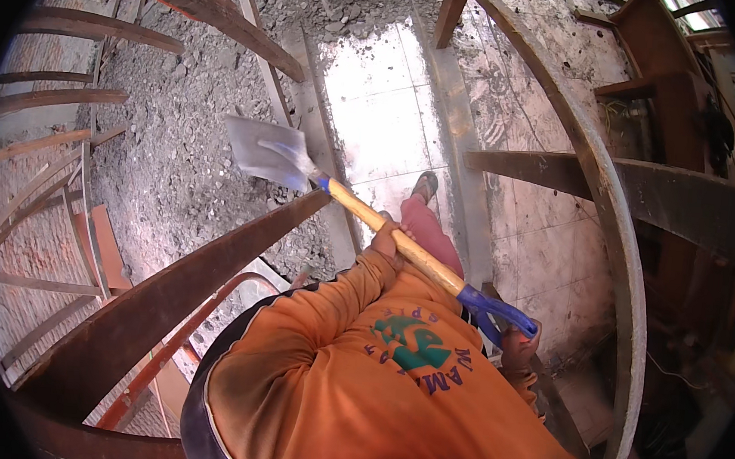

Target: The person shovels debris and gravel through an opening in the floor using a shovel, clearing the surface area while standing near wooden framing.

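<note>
A shovel with a yellow wooden shaft lies slantwise across the front of my body. My left hand is wrapped round the middle of the shaft. At the lower right, my right hand is closed at the blue D-shaped handle, its fingers partly hidden. The grey metal blade points to the upper left, slightly smeared by motion, over a bed of grey rubble. I cannot make out any load on it.
Brown beams stand close around me, one at left just under the shaft and another at right. A curved pale rail runs down the right side. Dusty tiles lie ahead, and dark wooden furniture stands at far right.
</note>
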### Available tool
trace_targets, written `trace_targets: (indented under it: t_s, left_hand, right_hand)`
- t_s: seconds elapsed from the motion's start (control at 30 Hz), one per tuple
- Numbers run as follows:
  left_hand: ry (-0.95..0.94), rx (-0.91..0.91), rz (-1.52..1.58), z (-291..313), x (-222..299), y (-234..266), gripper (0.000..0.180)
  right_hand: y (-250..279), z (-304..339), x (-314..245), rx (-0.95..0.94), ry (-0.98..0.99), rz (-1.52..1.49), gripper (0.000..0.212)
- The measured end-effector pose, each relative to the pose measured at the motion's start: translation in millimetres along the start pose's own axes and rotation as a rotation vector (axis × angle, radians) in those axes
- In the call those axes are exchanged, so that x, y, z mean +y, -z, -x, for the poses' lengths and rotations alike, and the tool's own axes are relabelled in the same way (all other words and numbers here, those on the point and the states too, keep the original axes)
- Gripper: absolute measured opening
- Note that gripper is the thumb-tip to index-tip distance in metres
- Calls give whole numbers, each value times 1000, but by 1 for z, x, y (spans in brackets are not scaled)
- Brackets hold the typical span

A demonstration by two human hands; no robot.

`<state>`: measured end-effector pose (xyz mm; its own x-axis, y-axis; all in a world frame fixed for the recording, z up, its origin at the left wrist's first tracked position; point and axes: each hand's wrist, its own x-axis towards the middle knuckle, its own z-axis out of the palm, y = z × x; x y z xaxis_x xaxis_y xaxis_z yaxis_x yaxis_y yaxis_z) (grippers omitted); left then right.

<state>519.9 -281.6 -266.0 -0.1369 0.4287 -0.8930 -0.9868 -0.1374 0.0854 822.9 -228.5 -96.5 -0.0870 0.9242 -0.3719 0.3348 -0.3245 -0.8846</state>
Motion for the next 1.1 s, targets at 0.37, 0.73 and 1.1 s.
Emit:
trace_targets:
  t_s: [0.37,0.73,1.1]
  left_hand:
    - [420,168,-379,-187,-88,-46,15]
    - [326,420,-743,-294,3,-127,19]
    - [78,502,-703,-521,284,-257,17]
  right_hand:
    - [-18,-27,32,492,-507,-70,17]
    - [-158,-153,38,719,-730,-72,14]
    - [-429,-406,42,623,-610,-331,16]
